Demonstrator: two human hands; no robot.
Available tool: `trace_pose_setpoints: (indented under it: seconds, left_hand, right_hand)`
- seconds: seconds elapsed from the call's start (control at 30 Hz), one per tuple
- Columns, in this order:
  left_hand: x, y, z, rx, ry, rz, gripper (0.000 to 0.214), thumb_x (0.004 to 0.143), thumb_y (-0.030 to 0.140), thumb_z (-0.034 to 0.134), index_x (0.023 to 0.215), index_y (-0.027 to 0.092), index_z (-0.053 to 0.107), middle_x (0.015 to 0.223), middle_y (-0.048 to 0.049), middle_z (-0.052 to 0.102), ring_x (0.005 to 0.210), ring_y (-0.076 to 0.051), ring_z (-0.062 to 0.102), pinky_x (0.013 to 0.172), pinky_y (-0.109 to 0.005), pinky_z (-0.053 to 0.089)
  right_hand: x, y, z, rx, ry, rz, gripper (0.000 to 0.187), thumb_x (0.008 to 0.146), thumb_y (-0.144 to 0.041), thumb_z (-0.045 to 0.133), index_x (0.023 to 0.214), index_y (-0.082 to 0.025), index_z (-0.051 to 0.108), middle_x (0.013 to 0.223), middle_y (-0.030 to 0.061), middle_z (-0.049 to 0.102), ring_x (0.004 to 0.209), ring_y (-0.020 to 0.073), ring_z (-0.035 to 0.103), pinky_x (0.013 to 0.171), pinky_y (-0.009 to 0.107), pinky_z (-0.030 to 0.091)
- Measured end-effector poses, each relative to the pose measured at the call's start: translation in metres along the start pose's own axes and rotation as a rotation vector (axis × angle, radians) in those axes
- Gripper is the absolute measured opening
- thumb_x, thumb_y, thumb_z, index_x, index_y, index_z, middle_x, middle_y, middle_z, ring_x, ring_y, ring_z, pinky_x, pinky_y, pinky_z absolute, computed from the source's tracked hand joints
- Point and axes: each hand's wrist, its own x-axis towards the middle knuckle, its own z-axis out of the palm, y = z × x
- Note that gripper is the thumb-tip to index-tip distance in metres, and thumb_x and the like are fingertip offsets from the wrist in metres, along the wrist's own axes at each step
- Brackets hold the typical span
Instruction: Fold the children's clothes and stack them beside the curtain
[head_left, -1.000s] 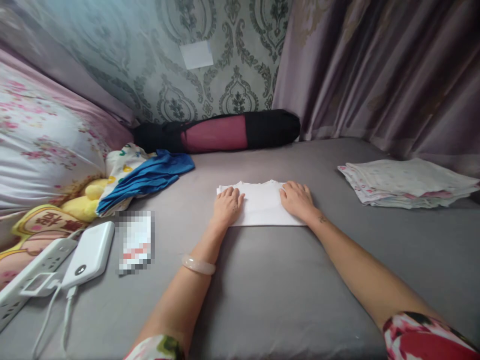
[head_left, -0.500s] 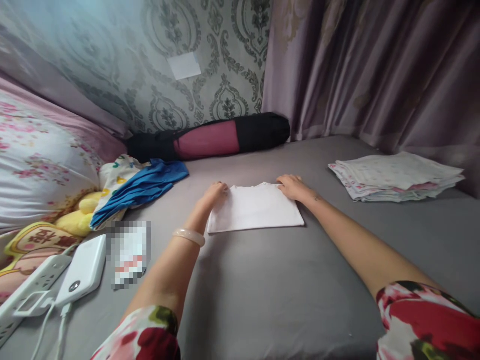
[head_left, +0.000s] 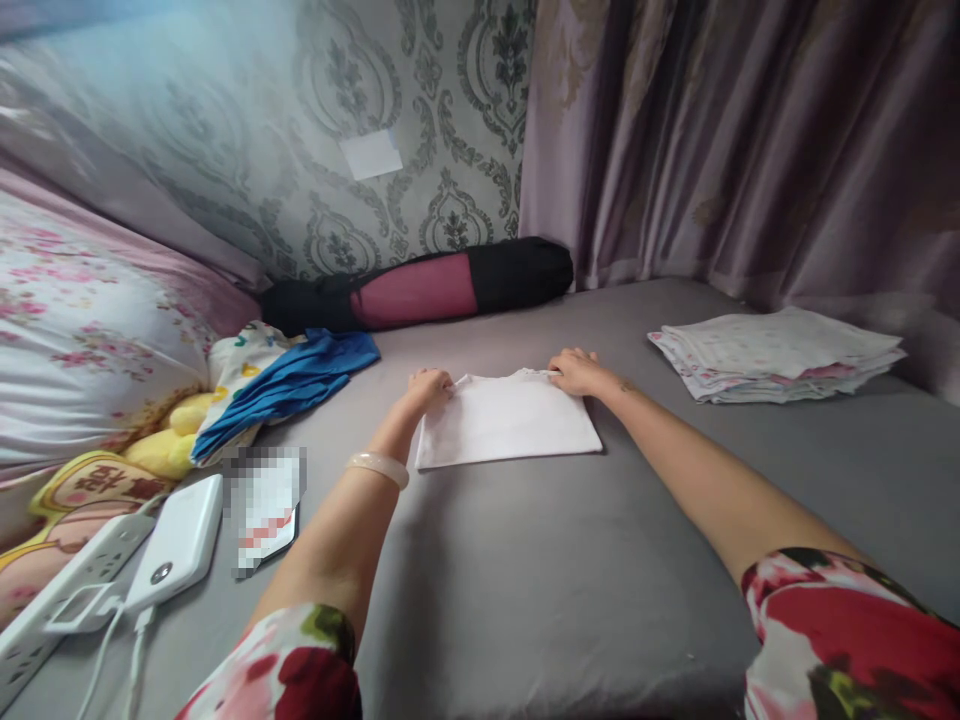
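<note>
A folded white cloth [head_left: 510, 420] lies on the grey bed sheet in front of me, its far edge slightly uneven. Its far left corner is gripped by my left hand [head_left: 432, 388], whose fingers are curled and closed; a pale bangle [head_left: 379, 468] circles that wrist. My right hand [head_left: 576, 372] is closed on the far right corner, thumb side toward the cloth. The fingertips of both hands are partly hidden. To the right sits a stack of folded patterned cloths [head_left: 776, 355], apart from my right hand.
On the left are a blue garment [head_left: 289, 385], a yellow plush toy [head_left: 161, 445], a white power bank [head_left: 176, 530], a power strip [head_left: 71, 600] with cables and a blurred-out flat item [head_left: 266, 510]. A long black and maroon bag [head_left: 416, 288] lies along the wall, beside curtains [head_left: 675, 140].
Both hands stay at the cloth's far corners, the right fingers now more curled over the edge. The cloth's right side has shifted slightly left. The whole view has tilted a little.
</note>
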Motion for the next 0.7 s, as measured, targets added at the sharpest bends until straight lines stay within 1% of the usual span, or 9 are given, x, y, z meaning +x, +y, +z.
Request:
trace_pose_setpoints:
  seconds: [0.1,0.2,0.27,0.37,0.5,0.57,0.63,0.7]
  left_hand:
    - [-0.009,-0.002,-0.012,-0.008,0.014,0.004,0.027,0.076,0.023,0.057,0.098,0.025,0.073,0.107,-0.0073,0.072,0.112,-0.032,0.057,0.092,-0.043,0.042]
    - [-0.017,-0.005,-0.029,-0.048,0.032,0.020,0.025,0.077,0.024,0.059,0.098,0.025,0.072,0.107,-0.0058,0.073,0.110,-0.031,0.058,0.093,-0.043,0.040]
    - [-0.020,-0.008,-0.042,-0.069,0.039,0.039,0.025,0.077,0.026,0.060,0.099,0.025,0.072,0.107,-0.0047,0.073,0.109,-0.030,0.058,0.093,-0.042,0.039]
    - [-0.024,-0.012,-0.059,-0.082,0.024,0.064,0.027,0.077,0.030,0.061,0.101,0.026,0.072,0.107,-0.0037,0.073,0.105,-0.027,0.060,0.090,-0.039,0.040]
    - [-0.028,-0.018,-0.078,-0.130,-0.020,0.124,0.023,0.075,0.033,0.062,0.094,0.027,0.074,0.090,0.0006,0.074,0.091,-0.021,0.063,0.084,-0.031,0.041]
    - [-0.030,-0.020,-0.087,-0.157,-0.020,0.133,0.021,0.075,0.034,0.063,0.091,0.026,0.074,0.082,0.0020,0.073,0.087,-0.020,0.063,0.084,-0.031,0.041]
    - [-0.032,-0.020,-0.096,-0.168,0.032,0.118,0.021,0.076,0.034,0.062,0.091,0.025,0.074,0.082,0.0017,0.073,0.087,-0.021,0.062,0.086,-0.033,0.039]
    - [-0.032,-0.018,-0.104,-0.161,0.136,0.094,0.022,0.079,0.035,0.060,0.093,0.023,0.073,0.085,0.0003,0.073,0.090,-0.022,0.062,0.089,-0.037,0.036]
  right_hand:
    - [-0.003,0.001,-0.012,0.014,0.004,-0.008,0.025,0.089,-0.030,0.053,0.106,-0.023,0.070,0.123,0.0088,0.063,0.119,0.0282,0.051,0.097,0.043,0.037]
    - [-0.005,0.004,-0.026,0.054,-0.007,-0.028,0.023,0.087,-0.028,0.054,0.103,-0.024,0.071,0.114,0.0058,0.069,0.112,0.0257,0.057,0.095,0.040,0.039]
    - [-0.007,0.007,-0.036,0.088,-0.010,-0.049,0.023,0.086,-0.027,0.055,0.102,-0.024,0.071,0.109,0.0043,0.071,0.103,0.0229,0.062,0.090,0.035,0.041]
    - [-0.012,0.011,-0.048,0.132,-0.004,-0.089,0.024,0.084,-0.028,0.058,0.104,-0.024,0.071,0.103,0.0031,0.073,0.093,0.0202,0.065,0.080,0.029,0.044]
    - [-0.018,0.015,-0.062,0.178,0.015,-0.136,0.023,0.082,-0.028,0.061,0.101,-0.023,0.073,0.099,0.0023,0.074,0.087,0.0190,0.065,0.072,0.025,0.044]
    - [-0.019,0.016,-0.069,0.194,0.021,-0.148,0.022,0.082,-0.026,0.060,0.100,-0.022,0.073,0.100,0.0024,0.074,0.087,0.0189,0.065,0.071,0.024,0.044]
    - [-0.020,0.016,-0.077,0.206,0.051,-0.139,0.023,0.083,-0.025,0.059,0.101,-0.021,0.072,0.100,0.0031,0.073,0.087,0.0191,0.065,0.071,0.025,0.044]
    - [-0.021,0.015,-0.085,0.211,0.136,-0.115,0.023,0.084,-0.025,0.058,0.102,-0.020,0.072,0.099,0.0039,0.073,0.088,0.0198,0.064,0.073,0.026,0.043]
